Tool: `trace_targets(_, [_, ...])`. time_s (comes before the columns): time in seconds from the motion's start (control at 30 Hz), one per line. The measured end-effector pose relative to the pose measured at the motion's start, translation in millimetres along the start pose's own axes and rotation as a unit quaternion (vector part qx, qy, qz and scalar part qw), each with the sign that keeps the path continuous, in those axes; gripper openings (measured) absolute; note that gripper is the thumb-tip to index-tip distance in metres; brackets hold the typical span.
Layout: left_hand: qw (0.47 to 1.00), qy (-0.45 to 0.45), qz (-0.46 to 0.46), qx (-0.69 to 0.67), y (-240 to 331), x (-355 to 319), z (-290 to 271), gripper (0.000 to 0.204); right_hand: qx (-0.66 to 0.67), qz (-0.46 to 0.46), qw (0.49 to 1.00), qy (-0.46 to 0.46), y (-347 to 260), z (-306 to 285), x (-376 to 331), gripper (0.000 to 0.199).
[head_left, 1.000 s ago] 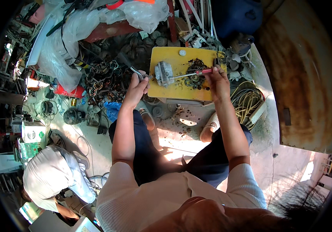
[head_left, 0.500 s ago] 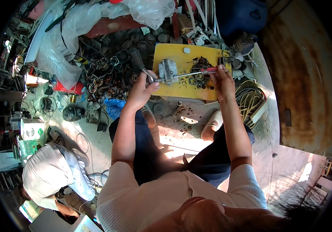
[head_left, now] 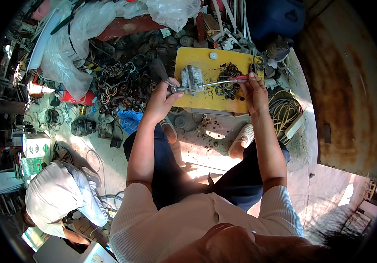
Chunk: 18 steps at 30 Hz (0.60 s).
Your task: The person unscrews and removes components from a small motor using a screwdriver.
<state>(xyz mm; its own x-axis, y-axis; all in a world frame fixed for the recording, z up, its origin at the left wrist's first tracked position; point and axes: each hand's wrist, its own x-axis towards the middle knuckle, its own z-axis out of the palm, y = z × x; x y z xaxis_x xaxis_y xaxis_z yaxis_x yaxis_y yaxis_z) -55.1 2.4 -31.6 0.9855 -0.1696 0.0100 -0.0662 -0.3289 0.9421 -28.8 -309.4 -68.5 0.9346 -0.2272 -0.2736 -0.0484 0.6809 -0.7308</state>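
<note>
My right hand [head_left: 254, 93] grips a screwdriver [head_left: 220, 82] by its red handle, the shank pointing left over the yellow board [head_left: 188, 59]. The shank's tip meets a grey, finned metal motor part [head_left: 192, 79] near the board's left side. Closed at that part's left edge, my left hand [head_left: 162, 97] holds a metal tool with a dark handle [head_left: 157, 69]; its exact kind is unclear. The dark handle sticks up past my fingers and is blurred. Several small dark rings and coils [head_left: 228, 72] lie on the board beneath the screwdriver. A white disc [head_left: 213, 55] rests near the far edge.
A heap of metal rings and scrap [head_left: 118, 81] spreads left of the board. Coiled yellow cable [head_left: 285, 109] lies at right, beside a rusty metal sheet [head_left: 346, 87]. A blue container [head_left: 272, 17] stands behind. Another person [head_left: 57, 197] bends over at lower left.
The dark-handled tool in my left hand has shifted slightly and its handle is now blurred. The screwdriver stays against the metal motor part, with my right hand almost unmoved.
</note>
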Motion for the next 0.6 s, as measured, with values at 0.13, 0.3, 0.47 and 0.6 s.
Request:
trace_targets(0.13, [0.997, 0.018, 0.020, 0.076, 2.1, -1.4, 2.1, 0.034, -0.022, 0.003, 1.000, 0.009, -0.8, 1.1, -0.2, 0.029])
trace_targets(0.3, [0.981, 0.036, 0.102, 0.163, 11.0, -4.2, -0.4, 0.048, -0.171, 0.002, 0.984, 0.056, -8.0, 5.6, -3.9, 0.027])
trace_targets(0.47, [0.972, 0.040, 0.122, 0.197, 2.8, -6.1, 2.1, 0.049, -0.181, -0.039, 0.982, 0.031, -4.0, 7.6, -7.8, 0.035])
trace_targets(0.6, [0.969, 0.037, 0.128, 0.208, -0.8, -6.2, 4.7, 0.046, -0.164, -0.027, 0.985, 0.040, 1.7, 1.1, -4.5, 0.040])
